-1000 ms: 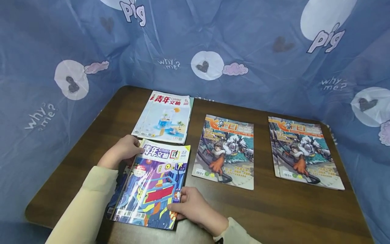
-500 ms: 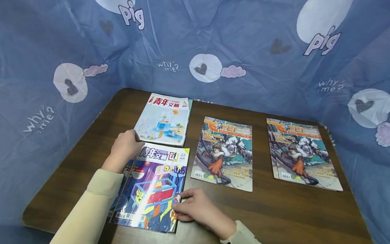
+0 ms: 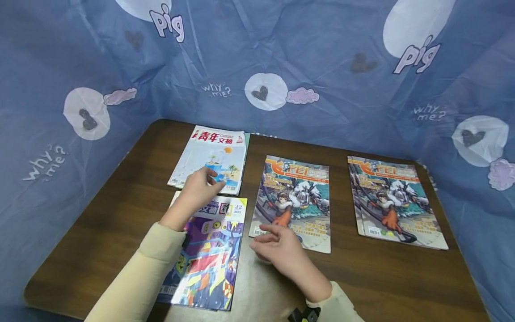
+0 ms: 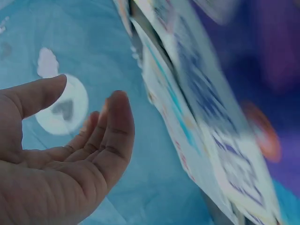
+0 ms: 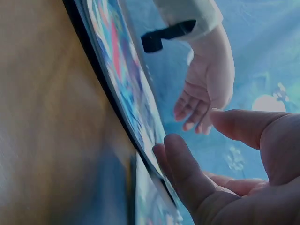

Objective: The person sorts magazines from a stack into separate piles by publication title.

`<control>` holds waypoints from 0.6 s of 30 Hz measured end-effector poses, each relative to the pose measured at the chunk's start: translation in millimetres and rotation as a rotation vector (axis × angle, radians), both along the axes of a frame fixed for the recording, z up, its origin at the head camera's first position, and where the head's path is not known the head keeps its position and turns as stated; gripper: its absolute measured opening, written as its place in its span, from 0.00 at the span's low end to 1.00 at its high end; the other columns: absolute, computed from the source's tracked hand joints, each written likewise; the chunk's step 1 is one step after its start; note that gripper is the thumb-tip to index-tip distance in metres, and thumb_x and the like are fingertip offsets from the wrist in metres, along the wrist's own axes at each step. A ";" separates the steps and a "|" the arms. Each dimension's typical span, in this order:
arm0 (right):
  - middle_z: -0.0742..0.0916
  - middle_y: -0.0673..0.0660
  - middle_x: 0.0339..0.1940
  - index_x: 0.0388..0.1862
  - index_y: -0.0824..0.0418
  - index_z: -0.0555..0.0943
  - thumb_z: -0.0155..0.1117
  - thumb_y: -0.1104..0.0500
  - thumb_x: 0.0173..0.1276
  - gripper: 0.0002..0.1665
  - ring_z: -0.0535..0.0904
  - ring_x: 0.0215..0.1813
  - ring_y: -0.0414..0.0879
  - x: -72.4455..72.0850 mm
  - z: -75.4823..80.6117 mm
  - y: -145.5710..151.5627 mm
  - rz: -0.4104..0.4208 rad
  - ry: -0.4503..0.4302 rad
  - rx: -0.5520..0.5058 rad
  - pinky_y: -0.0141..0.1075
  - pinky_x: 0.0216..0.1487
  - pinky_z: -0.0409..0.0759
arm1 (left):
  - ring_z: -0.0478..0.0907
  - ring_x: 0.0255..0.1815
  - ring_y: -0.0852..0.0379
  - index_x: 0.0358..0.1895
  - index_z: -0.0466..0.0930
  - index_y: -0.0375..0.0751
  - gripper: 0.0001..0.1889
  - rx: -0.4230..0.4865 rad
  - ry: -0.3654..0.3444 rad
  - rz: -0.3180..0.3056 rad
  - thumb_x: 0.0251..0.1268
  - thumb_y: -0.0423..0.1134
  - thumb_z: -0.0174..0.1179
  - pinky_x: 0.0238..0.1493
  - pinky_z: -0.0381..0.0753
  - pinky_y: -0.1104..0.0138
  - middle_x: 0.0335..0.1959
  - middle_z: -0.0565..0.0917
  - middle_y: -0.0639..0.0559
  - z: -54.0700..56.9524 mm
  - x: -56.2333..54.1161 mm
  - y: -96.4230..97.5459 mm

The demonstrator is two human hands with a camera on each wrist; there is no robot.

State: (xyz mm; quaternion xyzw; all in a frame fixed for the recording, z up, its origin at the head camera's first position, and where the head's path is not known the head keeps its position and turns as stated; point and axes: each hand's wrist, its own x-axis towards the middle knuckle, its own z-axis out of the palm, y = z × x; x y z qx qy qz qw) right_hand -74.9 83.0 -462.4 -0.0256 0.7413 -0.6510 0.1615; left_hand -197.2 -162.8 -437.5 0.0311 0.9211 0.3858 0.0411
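Note:
My left hand hovers between the purple-lettered magazines and the white, red-lettered ones behind them. Its fingers are loosely bent and hold nothing; in the left wrist view this left hand shows a wide gap between thumb and fingertips. The purple stack lies flat below, its upper left part hidden by the hand and sleeve. Just right of that stack is my right hand, fingers relaxed, near the lower edge of an orange-titled magazine. In the right wrist view, the right hand's fingers hold nothing.
More orange-titled magazines, overlapped with a slight offset, lie at the right of the brown wooden table. A blue printed cloth hangs behind and along the left side.
Both hands have let go of the purple-lettered magazines. The left hand has moved right over the stack's top; the right hand has moved right, away from its edge. The magazines beneath now lie flat.

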 end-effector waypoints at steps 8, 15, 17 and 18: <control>0.87 0.67 0.50 0.64 0.76 0.76 0.72 0.63 0.68 0.30 0.86 0.49 0.54 -14.0 8.8 26.6 -0.089 0.066 0.063 0.36 0.46 0.84 | 0.79 0.50 0.37 0.61 0.72 0.26 0.27 0.029 -0.033 -0.025 0.70 0.44 0.65 0.49 0.79 0.50 0.51 0.81 0.33 7.8 -3.2 39.0; 0.85 0.68 0.54 0.62 0.73 0.77 0.73 0.62 0.67 0.28 0.84 0.54 0.55 -27.4 14.4 58.3 -0.214 0.099 0.143 0.38 0.50 0.83 | 0.79 0.46 0.40 0.60 0.72 0.24 0.28 0.027 -0.036 -0.061 0.67 0.43 0.67 0.47 0.79 0.50 0.45 0.81 0.35 7.0 -4.4 71.6; 0.84 0.68 0.56 0.63 0.73 0.77 0.73 0.61 0.67 0.29 0.83 0.56 0.57 -32.2 16.2 70.6 -0.257 0.107 0.176 0.39 0.51 0.82 | 0.78 0.46 0.39 0.61 0.71 0.24 0.29 0.029 -0.042 -0.064 0.67 0.43 0.67 0.48 0.79 0.50 0.45 0.80 0.35 4.6 -6.9 79.3; 0.84 0.68 0.57 0.64 0.72 0.77 0.73 0.60 0.67 0.30 0.83 0.57 0.57 -34.5 17.3 77.0 -0.278 0.109 0.194 0.38 0.52 0.82 | 0.78 0.47 0.39 0.61 0.71 0.23 0.29 0.029 -0.047 -0.063 0.67 0.42 0.68 0.49 0.79 0.50 0.46 0.80 0.34 3.5 -8.1 83.1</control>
